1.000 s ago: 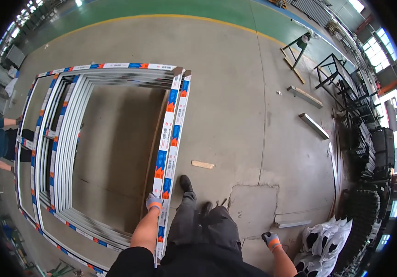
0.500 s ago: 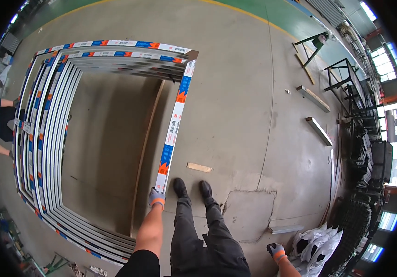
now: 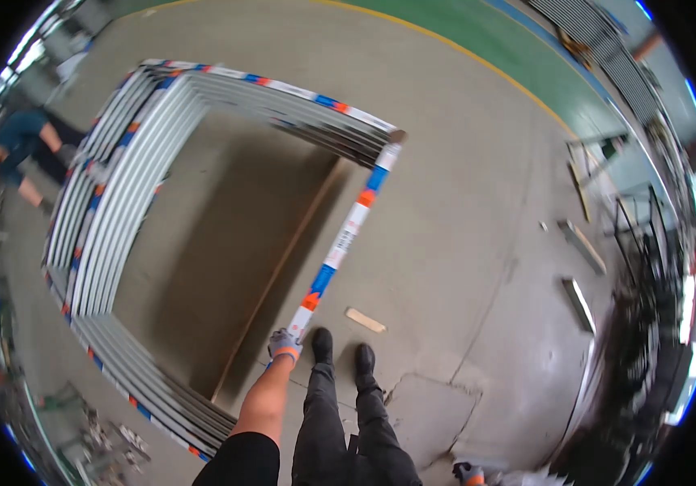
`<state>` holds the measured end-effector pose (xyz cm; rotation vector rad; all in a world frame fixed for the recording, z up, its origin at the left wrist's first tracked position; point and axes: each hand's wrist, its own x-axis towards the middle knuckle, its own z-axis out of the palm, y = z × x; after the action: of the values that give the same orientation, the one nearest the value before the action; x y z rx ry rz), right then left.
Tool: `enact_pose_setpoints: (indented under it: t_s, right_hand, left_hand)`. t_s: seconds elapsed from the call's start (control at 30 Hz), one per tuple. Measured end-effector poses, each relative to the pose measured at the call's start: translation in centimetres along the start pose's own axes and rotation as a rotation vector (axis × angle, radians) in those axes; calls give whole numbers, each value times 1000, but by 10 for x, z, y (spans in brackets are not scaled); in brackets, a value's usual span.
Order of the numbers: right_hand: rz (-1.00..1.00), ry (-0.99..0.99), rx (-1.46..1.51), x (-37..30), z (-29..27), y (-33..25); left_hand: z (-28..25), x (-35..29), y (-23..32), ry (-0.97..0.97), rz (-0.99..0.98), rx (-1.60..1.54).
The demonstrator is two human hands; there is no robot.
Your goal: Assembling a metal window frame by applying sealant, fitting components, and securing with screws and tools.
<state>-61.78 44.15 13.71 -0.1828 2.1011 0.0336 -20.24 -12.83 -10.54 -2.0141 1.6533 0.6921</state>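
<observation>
A stack of large rectangular metal frames (image 3: 133, 186), silver with blue, orange and white tape along their edges, stands on my left. My left hand (image 3: 285, 343), in a grey glove with an orange cuff, is closed round the near end of the top frame's right rail (image 3: 356, 212). Away from the stack, my right hand (image 3: 468, 472) hangs low at the bottom edge in a matching glove. It is partly cut off and its fingers are blurred. Beyond the stack a co-worker (image 3: 25, 138) bends down with hands at the far side of the frames.
Under the frames lies a long wooden strip (image 3: 283, 267). A short wooden piece (image 3: 366, 320) is on the floor just ahead of my shoes (image 3: 344, 352). Metal beams (image 3: 581, 245) and dark metal stands (image 3: 643, 219) are off to the right.
The view has turned, so the stack appears tilted. At its far side, the upper frames now sit closer together. My left hand keeps its grip; my right hand is lower in view.
</observation>
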Motion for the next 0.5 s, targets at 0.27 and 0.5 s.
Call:
enact_pose_setpoints:
  t_s: [0.27,0.5]
  right_hand:
    - [-346,-169,120,64,-53,-117]
    - [-610,-148,-150,243,-69,-220]
  left_hand:
    - [-36,-206,-118,-187,-131,-8]
    - [14,-475,-256,-10,-697,-423]
